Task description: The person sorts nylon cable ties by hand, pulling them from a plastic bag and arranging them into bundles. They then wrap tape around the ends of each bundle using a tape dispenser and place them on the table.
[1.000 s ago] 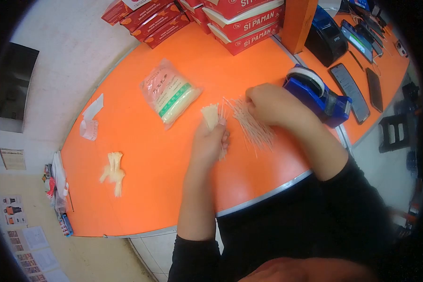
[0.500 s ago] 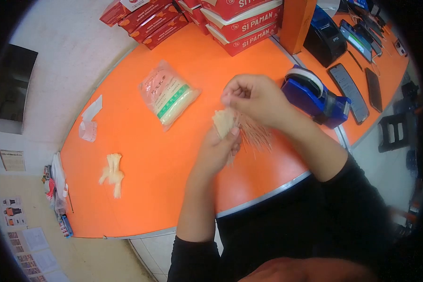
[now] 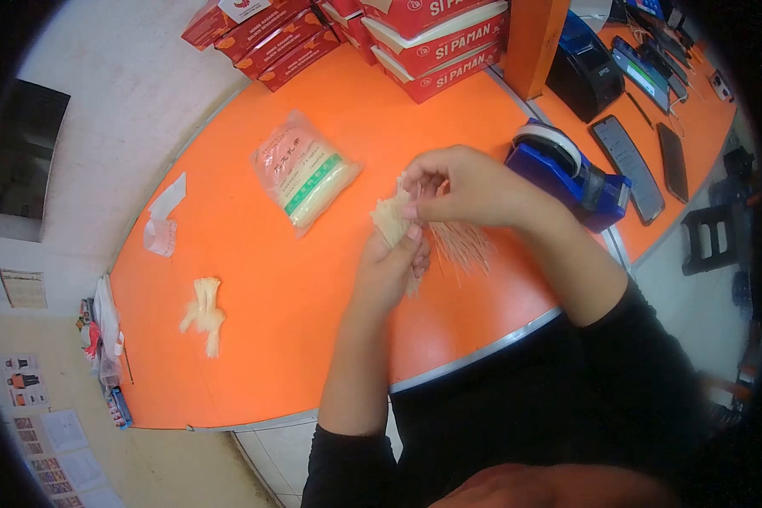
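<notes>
Orange desk (image 3: 271,372) spreads beneath the work; toward nine o'clock of the view lies a curled paper strip (image 3: 161,233), and between eight and nine, a small cluster of pale bunches (image 3: 203,311), well apart from the hands; toward half past ten rests a clear packet (image 3: 306,178) with a green band. Near the middle, the left hand (image 3: 383,273) has its grip closed round a pale bunch of strands (image 3: 389,222), the bunch's broad end showing above the thumb; just above and beside it, the right hand (image 3: 474,188) bends its thumb and fingers close together at the bunch, though I cannot tell whether a strand is pinched between them. Toward three o'clock, loose thin strands (image 3: 466,247) fan out on the desk, partly beneath the right hand; toward two stands a blue tape dispenser (image 3: 567,179). The step in hand looks like sorting or evening the held bunch; the next move calls, I judge, for a steady left grip and light right fingertips, since strands so thin could slip, bend or scatter.
</notes>
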{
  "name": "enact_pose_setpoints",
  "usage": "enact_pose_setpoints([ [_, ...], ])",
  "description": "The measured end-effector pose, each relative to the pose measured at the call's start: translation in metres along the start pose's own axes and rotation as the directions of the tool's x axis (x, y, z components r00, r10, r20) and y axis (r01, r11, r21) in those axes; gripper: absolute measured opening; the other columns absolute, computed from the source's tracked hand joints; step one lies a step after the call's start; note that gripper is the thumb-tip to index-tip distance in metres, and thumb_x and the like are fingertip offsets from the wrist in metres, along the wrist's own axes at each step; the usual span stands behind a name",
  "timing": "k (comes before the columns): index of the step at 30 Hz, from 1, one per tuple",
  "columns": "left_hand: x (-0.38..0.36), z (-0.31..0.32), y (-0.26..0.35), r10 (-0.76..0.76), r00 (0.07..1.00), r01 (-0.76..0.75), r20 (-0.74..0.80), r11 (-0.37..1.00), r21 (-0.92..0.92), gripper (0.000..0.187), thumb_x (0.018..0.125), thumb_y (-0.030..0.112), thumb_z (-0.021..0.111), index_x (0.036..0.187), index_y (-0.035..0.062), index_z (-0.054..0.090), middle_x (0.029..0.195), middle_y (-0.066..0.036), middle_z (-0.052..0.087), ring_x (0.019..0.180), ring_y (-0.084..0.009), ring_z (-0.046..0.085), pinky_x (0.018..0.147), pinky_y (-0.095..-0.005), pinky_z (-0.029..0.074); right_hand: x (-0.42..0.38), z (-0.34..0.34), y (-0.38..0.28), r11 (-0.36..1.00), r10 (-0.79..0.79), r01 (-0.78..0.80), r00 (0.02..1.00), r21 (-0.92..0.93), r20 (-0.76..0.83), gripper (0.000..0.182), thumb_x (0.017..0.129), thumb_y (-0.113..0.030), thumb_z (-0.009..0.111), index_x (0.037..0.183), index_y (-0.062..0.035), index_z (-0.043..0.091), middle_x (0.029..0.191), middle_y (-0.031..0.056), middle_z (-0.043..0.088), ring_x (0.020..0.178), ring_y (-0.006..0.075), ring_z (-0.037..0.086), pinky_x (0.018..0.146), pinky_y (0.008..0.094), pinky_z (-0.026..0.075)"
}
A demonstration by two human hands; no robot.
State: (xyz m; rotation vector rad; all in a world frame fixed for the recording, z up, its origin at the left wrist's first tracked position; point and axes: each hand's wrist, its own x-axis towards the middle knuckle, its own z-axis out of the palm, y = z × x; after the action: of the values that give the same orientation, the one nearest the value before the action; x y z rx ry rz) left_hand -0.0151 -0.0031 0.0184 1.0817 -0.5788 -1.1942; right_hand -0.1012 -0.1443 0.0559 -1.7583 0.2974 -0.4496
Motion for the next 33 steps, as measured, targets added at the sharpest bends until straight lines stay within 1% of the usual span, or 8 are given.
enact_pose_setpoints([
  [2, -0.001, 0.001, 0.0, 0.017, 1.0, -0.017, -0.004, 1.0, 0.016, 0.021, 0.088, 0.023, 0.045, 0.096, 0.0031, 0.045, 0.061, -0.001, 0.038, 0.054, -0.0095, 0.038, 0.049, -0.0226, 0.033, -0.001, -0.002, -0.004, 0.99, 0.054, -0.031, 0.984, -0.141, 0.168, 0.011, 0.078, -0.011, 0.061, 0.083, -0.0018, 0.057, 0.076, 0.0, 0.056, 0.07, 0.0063, 0.051, 0.065, 0.0203, 0.041],
  [3, -0.002, 0.003, 0.001, 0.016, 0.999, -0.014, -0.033, 0.998, 0.061, 0.021, 0.088, 0.023, 0.045, 0.095, 0.0031, 0.045, 0.061, -0.001, 0.038, 0.053, -0.0097, 0.038, 0.049, -0.0228, 0.033, 0.0, -0.001, 0.0, 0.99, 0.054, -0.031, 0.985, -0.141, 0.165, 0.011, 0.078, -0.011, 0.061, 0.083, -0.0018, 0.057, 0.076, 0.0, 0.056, 0.07, 0.0063, 0.051, 0.065, 0.0203, 0.041],
  [5, -0.001, 0.005, 0.001, 0.019, 0.998, -0.013, -0.062, 0.994, 0.105, 0.021, 0.088, 0.023, 0.045, 0.094, 0.0031, 0.045, 0.061, -0.001, 0.038, 0.053, -0.01, 0.038, 0.049, -0.023, 0.034, 0.004, 0.0, 0.012, 0.977, 0.093, -0.089, 0.996, 0.194, -0.01, 0.011, 0.078, -0.01, 0.061, 0.084, -0.0012, 0.056, 0.078, 0.0, 0.056, 0.07, 0.0058, 0.05, 0.065, 0.0193, 0.041],
  [8, -0.001, 0.004, -0.004, 0.002, 1.0, -0.002, 0.003, 0.995, 0.104, 0.021, 0.089, 0.023, 0.044, 0.093, 0.0034, 0.045, 0.062, -0.002, 0.039, 0.054, -0.0104, 0.038, 0.049, -0.0233, 0.034, 0.008, -0.005, 0.013, 0.975, 0.051, -0.019, 0.989, 0.22, -0.14, 0.016, 0.076, -0.014, 0.063, 0.079, 0.0014, 0.058, 0.07, 0.0024, 0.058, 0.066, 0.007, 0.052, 0.061, 0.0208, 0.044],
  [17, 0.001, -0.002, -0.003, -0.004, 0.999, 0.007, 0.041, 0.998, -0.069, 0.023, 0.088, 0.029, 0.044, 0.087, 0.0062, 0.043, 0.056, -0.002, 0.035, 0.051, -0.0107, 0.036, 0.047, -0.0228, 0.031, 0.005, 0.003, 0.009, 0.948, 0.027, -0.018, 0.999, 0.317, -0.025, 0.015, 0.077, -0.012, 0.063, 0.084, 0.0016, 0.058, 0.075, 0.0035, 0.059, 0.069, 0.0076, 0.054, 0.063, 0.0208, 0.044],
  [25, -0.001, -0.001, -0.001, -0.045, 0.987, 0.087, 0.157, 0.959, -0.269, 0.023, 0.087, 0.026, 0.046, 0.086, 0.0031, 0.045, 0.057, -0.002, 0.037, 0.05, -0.0106, 0.036, 0.047, -0.0229, 0.032, 0.004, 0.008, 0.009, 0.945, 0.016, 0.013, 0.996, 0.328, -0.086, 0.017, 0.076, -0.013, 0.064, 0.084, 0.0013, 0.058, 0.075, 0.0035, 0.059, 0.069, 0.0078, 0.054, 0.065, 0.0207, 0.045],
  [29, -0.001, -0.001, -0.002, -0.044, 0.987, 0.084, 0.155, 0.961, -0.265, 0.023, 0.087, 0.026, 0.046, 0.087, 0.0031, 0.046, 0.056, -0.002, 0.037, 0.049, -0.0106, 0.036, 0.046, -0.0231, 0.032, 0.004, 0.009, 0.008, 0.931, 0.016, 0.021, 0.995, 0.365, -0.098, 0.016, 0.077, -0.013, 0.063, 0.082, 0.0007, 0.058, 0.075, 0.0034, 0.059, 0.069, 0.0078, 0.054, 0.065, 0.021, 0.045],
  [33, -0.001, 0.0, -0.001, -0.035, 0.99, 0.055, 0.134, 0.986, -0.154, 0.026, 0.088, 0.034, 0.043, 0.085, 0.0077, 0.043, 0.051, -0.001, 0.033, 0.043, -0.0114, 0.033, 0.045, -0.0237, 0.029, 0.003, 0.009, 0.005, 0.934, 0.018, 0.021, 0.994, 0.356, -0.104, 0.016, 0.077, -0.013, 0.063, 0.083, 0.0011, 0.058, 0.075, 0.0036, 0.059, 0.07, 0.0079, 0.054, 0.065, 0.0214, 0.045],
])
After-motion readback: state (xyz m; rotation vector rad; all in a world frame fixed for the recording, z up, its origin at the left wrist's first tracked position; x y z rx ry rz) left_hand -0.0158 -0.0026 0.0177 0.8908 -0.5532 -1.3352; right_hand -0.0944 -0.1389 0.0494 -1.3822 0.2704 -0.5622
